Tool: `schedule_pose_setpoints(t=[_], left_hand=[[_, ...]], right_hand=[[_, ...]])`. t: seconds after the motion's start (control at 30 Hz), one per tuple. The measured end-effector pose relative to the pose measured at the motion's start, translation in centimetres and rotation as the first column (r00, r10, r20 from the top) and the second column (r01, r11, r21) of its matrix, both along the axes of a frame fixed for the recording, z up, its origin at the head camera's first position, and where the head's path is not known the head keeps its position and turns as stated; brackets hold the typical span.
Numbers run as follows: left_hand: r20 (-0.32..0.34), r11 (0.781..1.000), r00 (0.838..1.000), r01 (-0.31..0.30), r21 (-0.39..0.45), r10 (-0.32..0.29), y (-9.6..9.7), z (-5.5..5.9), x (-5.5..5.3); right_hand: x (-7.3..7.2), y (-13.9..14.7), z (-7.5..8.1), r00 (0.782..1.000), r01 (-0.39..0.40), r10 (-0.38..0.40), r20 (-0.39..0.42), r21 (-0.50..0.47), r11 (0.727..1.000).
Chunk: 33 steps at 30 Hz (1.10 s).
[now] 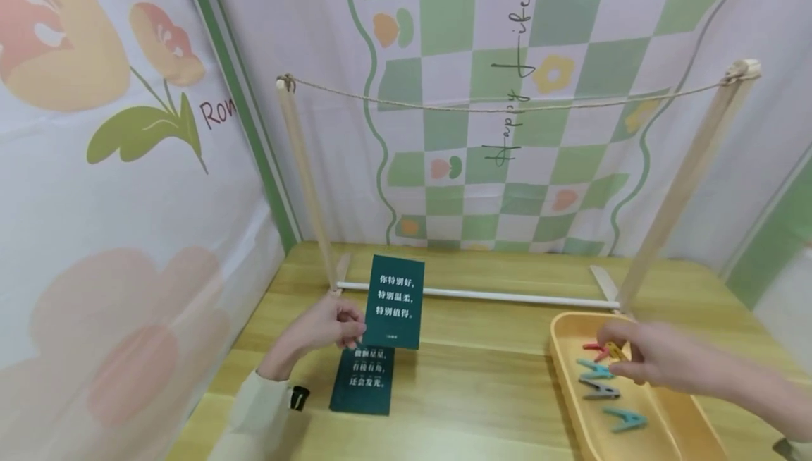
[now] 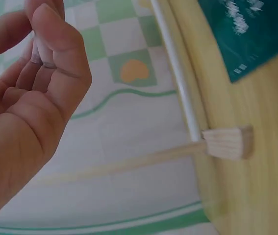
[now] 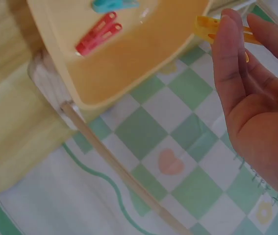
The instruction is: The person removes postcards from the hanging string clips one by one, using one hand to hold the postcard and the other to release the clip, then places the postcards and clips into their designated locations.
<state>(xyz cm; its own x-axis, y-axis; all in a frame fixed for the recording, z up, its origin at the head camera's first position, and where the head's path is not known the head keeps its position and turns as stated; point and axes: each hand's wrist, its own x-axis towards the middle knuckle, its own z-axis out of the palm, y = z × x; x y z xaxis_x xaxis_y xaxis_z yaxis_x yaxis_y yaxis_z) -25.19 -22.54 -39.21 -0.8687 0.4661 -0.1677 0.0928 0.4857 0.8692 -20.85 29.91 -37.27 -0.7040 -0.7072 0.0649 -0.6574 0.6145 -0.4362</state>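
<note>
My left hand [image 1: 330,323] pinches the lower left edge of a dark green card [image 1: 396,299] printed with white characters. The raised card overlaps the top of another dark green card [image 1: 363,387] lying on the table. In the left wrist view, thumb and fingertips of the left hand [image 2: 36,73] come together at the top edge. Over the orange tray [image 1: 561,376], my right hand [image 1: 660,359] pinches a yellow clothespin [image 3: 205,28], plain in the right wrist view. Below it in the tray lie a red clothespin [image 1: 593,349], a grey clothespin [image 1: 599,389] and teal clothespins [image 1: 624,419].
Behind the cards stands a frame with a left wooden post [image 1: 304,179], a right wooden post [image 1: 685,186] and a white bottom rod [image 1: 507,297]. Twine [image 1: 507,109] sags slightly between the post tops. A printed curtain [image 1: 447,20] hangs behind the wooden table [image 1: 482,390].
</note>
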Motion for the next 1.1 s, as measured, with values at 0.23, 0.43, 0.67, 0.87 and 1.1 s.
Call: schedule_pose_setpoints(t=[0.23,0.43,0.67,0.87,1.1], left_hand=[[0.128,0.999,0.992,-0.003,-0.035,0.008,-2.1,-2.2,0.9],[0.222,0.998,0.975,-0.014,-0.055,0.026,-3.6,-4.1,1.6],[0.311,0.998,0.950,-0.016,-0.069,0.037,-3.6,-5.9,2.5],[0.352,0.990,0.931,-0.047,-0.137,0.093,-3.1,-6.5,3.3],[0.331,0.975,0.935,-0.058,-0.212,0.127,-2.7,-6.7,3.5]], right_hand=[[0.8,0.6,-2.6,0.978,-0.022,0.028,0.207,-0.029,0.999],[1.8,0.9,-4.8,0.975,-0.034,0.039,0.218,-0.027,0.999],[2.8,0.7,-6.3,0.989,-0.088,0.082,0.125,0.041,0.995],[3.7,0.2,-7.1,0.987,-0.095,0.086,0.136,0.066,0.993],[3.6,0.1,-7.2,0.990,-0.048,0.033,0.138,0.103,0.994]])
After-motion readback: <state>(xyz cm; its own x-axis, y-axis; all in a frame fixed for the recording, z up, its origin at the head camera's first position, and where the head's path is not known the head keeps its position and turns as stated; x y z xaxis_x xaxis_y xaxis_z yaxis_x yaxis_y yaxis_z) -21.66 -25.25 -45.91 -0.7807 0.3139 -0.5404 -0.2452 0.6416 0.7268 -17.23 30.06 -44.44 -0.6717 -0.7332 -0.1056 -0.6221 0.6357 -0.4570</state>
